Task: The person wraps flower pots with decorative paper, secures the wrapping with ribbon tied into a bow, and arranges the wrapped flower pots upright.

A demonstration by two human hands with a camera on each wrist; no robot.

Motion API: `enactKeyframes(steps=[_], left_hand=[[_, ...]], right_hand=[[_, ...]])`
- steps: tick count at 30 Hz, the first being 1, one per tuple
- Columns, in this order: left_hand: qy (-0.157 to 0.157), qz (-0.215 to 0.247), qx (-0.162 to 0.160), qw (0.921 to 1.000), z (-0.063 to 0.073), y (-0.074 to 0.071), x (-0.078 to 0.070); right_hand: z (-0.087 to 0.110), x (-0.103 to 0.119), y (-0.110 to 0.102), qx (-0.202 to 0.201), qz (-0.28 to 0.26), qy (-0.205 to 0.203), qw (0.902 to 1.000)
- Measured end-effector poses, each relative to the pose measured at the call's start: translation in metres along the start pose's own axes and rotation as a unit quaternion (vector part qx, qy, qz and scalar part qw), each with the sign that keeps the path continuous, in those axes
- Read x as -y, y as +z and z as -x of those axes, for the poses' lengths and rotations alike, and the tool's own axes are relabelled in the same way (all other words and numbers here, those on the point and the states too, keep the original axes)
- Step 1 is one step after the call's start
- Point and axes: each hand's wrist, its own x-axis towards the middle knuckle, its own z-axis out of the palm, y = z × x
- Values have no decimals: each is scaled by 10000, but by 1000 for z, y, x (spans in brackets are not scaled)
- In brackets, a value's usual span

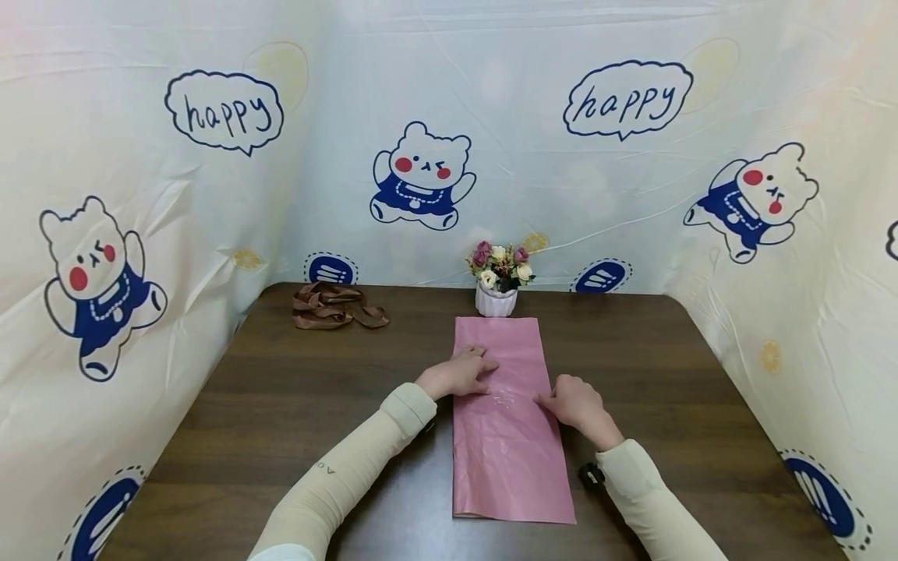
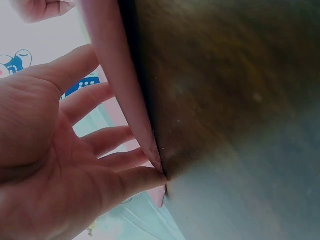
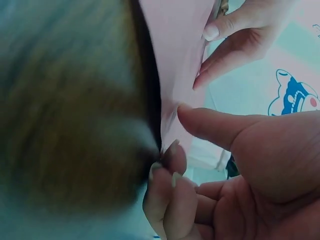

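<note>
A long, glossy pink folded paper [image 1: 508, 460] lies on the table, with creases and shiny wrinkles near its middle. My left hand [image 1: 463, 372] rests on its left side with the fingers spread. In the left wrist view, the left hand's thumb [image 2: 145, 181] and fingers touch the paper's edge. My right hand [image 1: 578, 405] is at the right edge, its thumb reaching onto the paper. In the right wrist view, the right hand's thumb [image 3: 210, 122] lies on the pink surface while the other fingers curl close against the edge.
Just beyond the paper's far end stands a white pot of artificial flowers [image 1: 496, 300]. A heap of brown ribbon [image 1: 337, 306] lies at the table's back left. Cloth printed with bears [image 1: 421, 175] hangs around the dark wooden table [image 1: 316, 389].
</note>
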Motion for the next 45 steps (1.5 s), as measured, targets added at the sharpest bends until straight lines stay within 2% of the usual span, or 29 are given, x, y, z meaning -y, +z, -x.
enactKeyframes(steps=[10, 17, 21, 31, 37, 45], left_hand=[[-12, -50, -32, 10000, 0, 0, 0], [3, -93, -60, 9999, 0, 1, 0], [10, -93, -56, 9999, 0, 0, 0], [243, -142, -181, 9994, 4, -2, -2], [284, -151, -264, 9991, 6, -1, -3], [252, -110, -266, 9993, 8, -2, -5]], right_hand=[[2, 8, -5, -10, 114, 259, 9996], [4, 14, -9, 158, -49, 170, 9997], [2, 11, -10, 149, -127, 98, 9998], [-29, -1, -12, 183, -923, -108, 9955], [-52, -5, -10, 165, -1319, -238, 9908], [-70, -7, -10, 332, -1627, -209, 9859]])
